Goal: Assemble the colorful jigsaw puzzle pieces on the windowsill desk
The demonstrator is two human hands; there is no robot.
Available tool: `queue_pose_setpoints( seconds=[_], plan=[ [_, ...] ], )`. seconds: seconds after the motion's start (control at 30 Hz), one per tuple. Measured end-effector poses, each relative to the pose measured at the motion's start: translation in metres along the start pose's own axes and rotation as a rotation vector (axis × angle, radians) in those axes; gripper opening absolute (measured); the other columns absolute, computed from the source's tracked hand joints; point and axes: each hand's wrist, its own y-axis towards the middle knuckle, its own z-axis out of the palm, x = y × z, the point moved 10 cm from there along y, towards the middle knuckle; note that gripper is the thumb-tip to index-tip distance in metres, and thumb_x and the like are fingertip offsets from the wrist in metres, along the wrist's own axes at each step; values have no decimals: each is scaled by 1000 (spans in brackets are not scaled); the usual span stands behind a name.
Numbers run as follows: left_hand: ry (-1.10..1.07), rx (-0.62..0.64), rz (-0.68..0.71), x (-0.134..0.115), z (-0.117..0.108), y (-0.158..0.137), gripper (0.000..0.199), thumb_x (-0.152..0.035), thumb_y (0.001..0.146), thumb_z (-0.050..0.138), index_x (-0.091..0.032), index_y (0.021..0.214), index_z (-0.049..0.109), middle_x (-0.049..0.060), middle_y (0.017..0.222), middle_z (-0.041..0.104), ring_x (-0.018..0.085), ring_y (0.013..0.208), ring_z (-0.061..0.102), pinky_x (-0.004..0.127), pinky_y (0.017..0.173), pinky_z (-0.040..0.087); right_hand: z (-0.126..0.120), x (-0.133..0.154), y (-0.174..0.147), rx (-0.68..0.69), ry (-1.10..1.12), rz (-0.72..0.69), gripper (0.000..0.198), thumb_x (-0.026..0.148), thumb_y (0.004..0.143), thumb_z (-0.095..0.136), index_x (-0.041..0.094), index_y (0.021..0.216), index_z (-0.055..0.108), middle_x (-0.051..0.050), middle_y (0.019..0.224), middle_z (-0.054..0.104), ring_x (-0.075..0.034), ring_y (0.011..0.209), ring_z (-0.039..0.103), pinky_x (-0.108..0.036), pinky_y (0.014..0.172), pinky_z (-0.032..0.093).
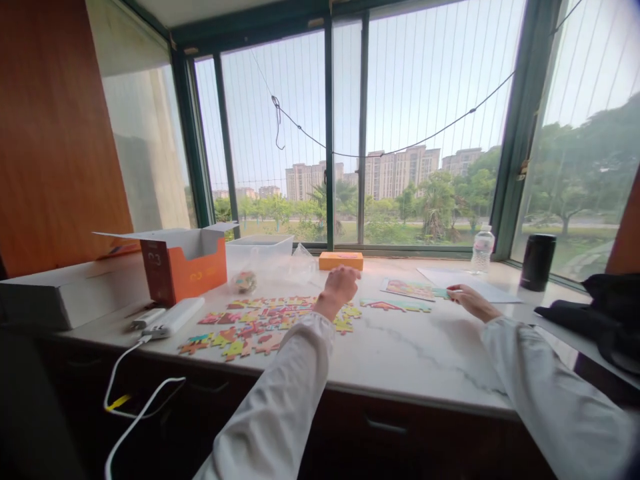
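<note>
My right hand [473, 303] pinches a teal-green jigsaw puzzle piece [440, 293] beside the right end of a printed picture sheet [407, 289]. In front of that sheet lies a joined strip of puzzle pieces [395, 306] with a red, roof-like shape on it. My left hand [341, 288] is over the right side of many loose, colourful puzzle pieces [250, 327], just this side of a small orange box [341, 261]. Its fingers are loosely bent and look apart, with nothing seen in them; the fingertips are partly hidden.
An open orange-red box [193, 270], a clear plastic tub [260, 247] and a bag of pieces [244, 283] stand at the left. A white power strip [175, 319] trails a cable over the front edge. Rightward are a water bottle [483, 250], a black cup [538, 262] and dark cloth [600, 313].
</note>
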Motion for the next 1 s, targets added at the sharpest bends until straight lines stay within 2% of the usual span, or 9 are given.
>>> queue_pose_setpoints(
  seconds=[0.13,0.27,0.37,0.5,0.63,0.73,1.0],
  plan=[
    [-37,123,28,-56,35,17,37,-11,83,49,-25,109,72,5,110,72,20,102,65,31,91,50,7,5,0,60,4,58,34,50,78,57,16,80,65,-4,67,68,-18,67,59,-29,65,42],
    [-86,144,211,-112,70,14,37,-19,93,41,-23,121,66,7,122,67,20,110,62,30,95,48,19,10,1,139,23,57,40,56,80,58,16,81,63,-2,65,67,-15,63,57,-27,63,41],
    [-106,179,346,-133,91,5,38,-28,98,35,-21,124,62,8,132,62,20,120,57,31,103,43,25,4,-1,174,23,60,47,63,77,62,17,88,64,-1,67,68,-14,60,57,-25,59,41],
    [-126,257,416,-136,107,-1,43,-36,101,30,-18,125,61,9,138,57,19,131,48,32,110,37,23,-3,-4,176,-120,88,37,54,77,68,19,90,68,-2,70,72,-15,65,62,-25,62,43],
    [-150,321,455,-137,113,-1,47,-39,101,25,-18,113,65,10,127,64,20,120,55,33,105,40,21,-3,-8,196,-244,114,28,45,79,67,21,93,71,-2,72,74,-16,69,65,-25,67,45],
    [-169,326,442,-136,114,1,45,-39,100,27,-19,109,66,9,122,66,21,115,57,33,102,42,20,-2,-9,194,-249,123,30,45,81,65,21,95,73,-2,75,75,-16,72,66,-25,69,46],
    [-221,342,380,-128,115,2,48,-43,100,26,-21,114,67,7,125,64,20,116,57,31,102,42,30,2,-12,248,-239,123,32,47,81,65,20,95,71,-2,77,76,-16,77,68,-24,71,46]
  ],
)
